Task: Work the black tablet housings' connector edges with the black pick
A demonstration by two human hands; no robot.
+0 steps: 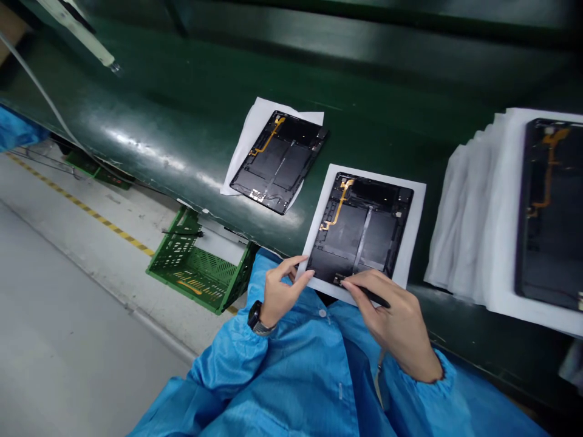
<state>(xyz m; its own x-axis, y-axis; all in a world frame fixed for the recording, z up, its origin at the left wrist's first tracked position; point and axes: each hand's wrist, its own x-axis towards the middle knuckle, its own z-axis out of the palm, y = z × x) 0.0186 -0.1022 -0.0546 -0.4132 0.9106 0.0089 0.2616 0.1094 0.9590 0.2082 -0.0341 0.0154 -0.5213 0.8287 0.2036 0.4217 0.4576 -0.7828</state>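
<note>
An open black tablet chassis (359, 227) with an orange flex cable lies on a white sheet (412, 233) at the near edge of the green belt. My left hand (277, 291) pinches the sheet's near left corner beside the chassis, and a watch shows on its wrist. My right hand (396, 321) is closed on a thin black tool (371, 296), its tip touching the chassis's near edge. A second open chassis (279, 161) rests on its own white sheet farther out on the belt.
The dark green conveyor belt (182, 121) runs across the view. A stack of white sheets (473, 212) carrying another chassis (551, 212) sits at the right. A green plastic crate (195, 264) stands on the floor below the belt. A hanging tool (77, 30) shows top left.
</note>
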